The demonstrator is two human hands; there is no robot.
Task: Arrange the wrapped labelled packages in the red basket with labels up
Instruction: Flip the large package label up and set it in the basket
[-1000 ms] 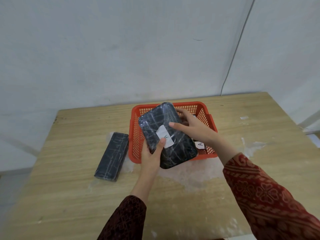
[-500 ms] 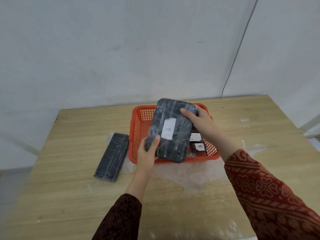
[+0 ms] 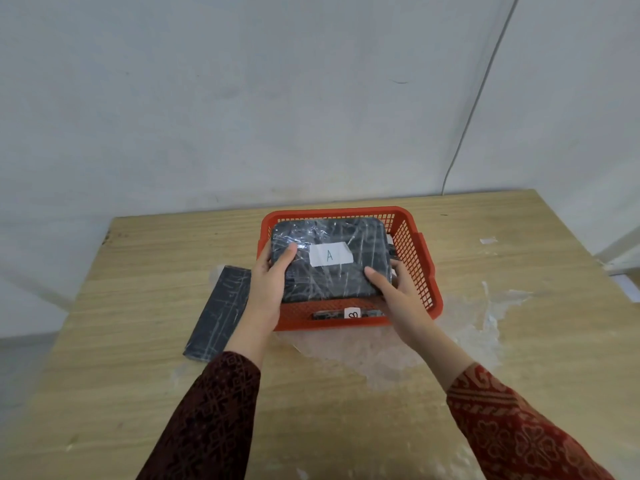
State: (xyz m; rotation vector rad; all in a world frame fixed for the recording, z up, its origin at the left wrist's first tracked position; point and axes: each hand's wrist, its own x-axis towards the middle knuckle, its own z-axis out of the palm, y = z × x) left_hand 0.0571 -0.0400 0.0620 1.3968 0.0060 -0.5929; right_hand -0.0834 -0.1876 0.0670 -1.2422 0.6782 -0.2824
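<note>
— What does the head camera show of the hands?

— Both grip one large dark wrapped package (image 3: 329, 261) over the red basket (image 3: 415, 258). The left hand (image 3: 268, 289) clasps its left edge, thumb on top near the corner, fingers curled below out of sight. The right hand (image 3: 398, 296) takes the near right corner, thumb lying on the top face.

— Which way is the label facing?

— Up. The white label (image 3: 330, 254) reads "A" and sits near the middle of the top face.

— Is the package down inside the basket?

— It lies level within the rim and covers most of the opening. Whether it rests on what lies beneath or hangs in the hands, I cannot tell.

— Anything else in there?

— Through the slot in the near wall a second label (image 3: 352, 312) shows on a dark item under the big one.

— And outside?

— A long narrow wrapped package (image 3: 218, 313) lies on the wooden table (image 3: 138, 341) just left of the basket, no label showing. Crumpled clear film (image 3: 398, 348) is spread on the table under and in front of the basket.
</note>
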